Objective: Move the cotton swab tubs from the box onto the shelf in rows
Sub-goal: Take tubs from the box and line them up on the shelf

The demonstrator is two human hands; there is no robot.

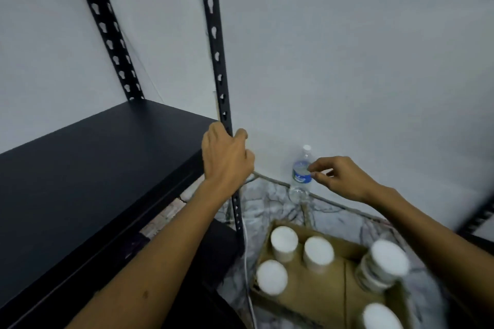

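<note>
Head view, reading from the left: I see a flat matte black shelf board with nothing resting on its top, carried by black slotted metal uprights. My left hand is at the shelf's front right corner, its fingers curled round the front upright, thumb on the far side of the post. A thin white cable runs down beside the lower part of that post to the marble-patterned floor.

Further right, a clear plastic water bottle with a white cap and blue label stands upright on the floor against the pale wall. My right hand hovers just beside the bottle; its fingers are loosely curled and hold nothing, with thumb and forefinger tips close together near the label. Whether they touch the bottle I cannot tell.

Below, an open brown cardboard box sits on the floor. Five round cotton swab tubs with white lids stand upright inside it, three towards the left and two, blurred, at the right.
</note>
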